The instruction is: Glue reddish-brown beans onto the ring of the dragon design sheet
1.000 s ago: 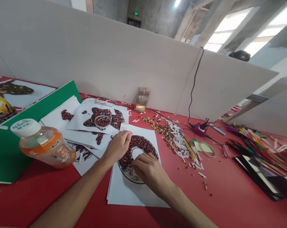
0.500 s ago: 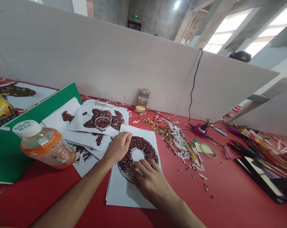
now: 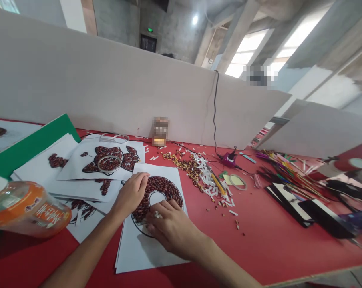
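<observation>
A white sheet (image 3: 139, 252) lies on the red table (image 3: 267, 248) in front of me. It carries a ring of dark red beans (image 3: 161, 186) glued around a blank centre. My left hand (image 3: 130, 195) rests on the ring's left side, fingers curled down onto the beans and paper. My right hand (image 3: 169, 226) lies over the ring's lower part, fingers bent and pressing on the printed outline; whether they pinch a bean is hidden.
An orange drink bottle (image 3: 25, 208) lies at the left by a green board (image 3: 28, 146). More bean pictures (image 3: 106, 158) sit behind. Loose beans and paper scraps (image 3: 199, 172), a tape roll (image 3: 237, 181), a purple glue gun (image 3: 229, 160) and coloured sticks (image 3: 284, 168) fill the right.
The camera has swung right, so everything sits further left in view. My right hand has slid down and left over the ring's lower edge. My left hand stays on the ring.
</observation>
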`<state>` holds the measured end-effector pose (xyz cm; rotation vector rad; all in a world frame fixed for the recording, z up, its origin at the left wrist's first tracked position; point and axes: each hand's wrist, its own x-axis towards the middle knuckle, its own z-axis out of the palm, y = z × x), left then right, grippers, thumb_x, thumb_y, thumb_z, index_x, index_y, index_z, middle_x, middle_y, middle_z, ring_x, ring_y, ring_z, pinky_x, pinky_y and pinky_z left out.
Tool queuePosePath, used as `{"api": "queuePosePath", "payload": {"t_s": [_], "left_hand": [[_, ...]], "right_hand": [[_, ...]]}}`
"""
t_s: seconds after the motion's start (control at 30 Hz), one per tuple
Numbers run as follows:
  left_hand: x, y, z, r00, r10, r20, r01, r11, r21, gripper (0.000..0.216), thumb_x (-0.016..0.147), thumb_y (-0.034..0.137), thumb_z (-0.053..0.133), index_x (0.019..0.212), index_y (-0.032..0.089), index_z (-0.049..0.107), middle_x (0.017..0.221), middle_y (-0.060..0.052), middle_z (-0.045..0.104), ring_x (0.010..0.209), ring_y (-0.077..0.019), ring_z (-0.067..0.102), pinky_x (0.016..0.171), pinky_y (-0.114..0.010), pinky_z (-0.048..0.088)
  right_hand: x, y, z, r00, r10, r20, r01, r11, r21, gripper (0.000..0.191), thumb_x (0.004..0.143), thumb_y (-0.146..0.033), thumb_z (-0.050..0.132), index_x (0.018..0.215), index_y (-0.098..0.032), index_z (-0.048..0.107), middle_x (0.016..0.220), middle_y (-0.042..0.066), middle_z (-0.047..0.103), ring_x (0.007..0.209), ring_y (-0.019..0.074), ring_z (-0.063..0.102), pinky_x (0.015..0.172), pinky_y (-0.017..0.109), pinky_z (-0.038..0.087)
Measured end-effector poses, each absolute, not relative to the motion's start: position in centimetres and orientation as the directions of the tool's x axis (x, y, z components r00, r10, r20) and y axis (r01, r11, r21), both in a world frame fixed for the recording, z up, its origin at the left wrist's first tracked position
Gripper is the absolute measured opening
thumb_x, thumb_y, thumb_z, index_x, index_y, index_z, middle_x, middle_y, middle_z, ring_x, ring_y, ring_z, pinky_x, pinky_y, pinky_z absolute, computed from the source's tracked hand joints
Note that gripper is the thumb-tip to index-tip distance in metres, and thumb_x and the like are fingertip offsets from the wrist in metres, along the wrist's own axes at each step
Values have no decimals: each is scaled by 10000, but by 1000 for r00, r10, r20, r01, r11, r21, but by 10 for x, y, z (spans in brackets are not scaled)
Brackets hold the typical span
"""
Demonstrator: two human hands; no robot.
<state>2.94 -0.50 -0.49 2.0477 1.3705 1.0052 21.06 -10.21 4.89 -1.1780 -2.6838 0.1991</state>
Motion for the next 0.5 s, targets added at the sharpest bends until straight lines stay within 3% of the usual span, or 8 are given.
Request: {"api": "queuePosePath", "payload": {"t_s": [0.07, 0.17, 0.27, 0.5], "left_hand": [[29, -5, -5, 231, 925, 303, 570, -381, 728, 361, 1068, 353, 301, 1159, 225, 626, 1215, -73, 695, 1171, -231, 626, 1054, -419, 475], [29, -5, -7, 230, 927, 295, 564, -374, 736, 360, 1067, 365, 307, 1176, 228, 622, 1226, -71, 689, 1185, -232, 614, 1068, -426, 465], [29, -4, -9, 229, 929, 291, 557, -370, 744, 363, 1067, 379, 306, 1168, 229, 621, 1219, -72, 686, 1181, -235, 609, 1082, -439, 454], [29, -1, -14, 230, 926, 299, 547, -377, 748, 358, 1068, 392, 307, 1150, 229, 616, 1221, -81, 678, 1182, -239, 602, 1095, -451, 440]], "right_hand": [[232, -89, 50, -579, 793, 187, 718, 605, -344, 239, 1036, -286, 505, 1170, -230, 695, 1060, 54, 690, 963, 185, 621, 850, 318, 451], [282, -60, 48, -260, 934, 245, 816, 348, -462, 282, 1036, -232, 442, 1116, -185, 709, 1037, 72, 709, 908, 167, 659, 800, 273, 487], [331, -30, 48, -49, 972, 232, 929, 129, -346, 283, 999, -194, 443, 1087, -162, 710, 1039, 90, 721, 912, 193, 669, 792, 284, 489], [342, -1, 48, -104, 989, 102, 976, 121, -179, 147, 945, -208, 576, 968, -202, 721, 1015, 61, 726, 911, 189, 654, 763, 259, 421]]}}
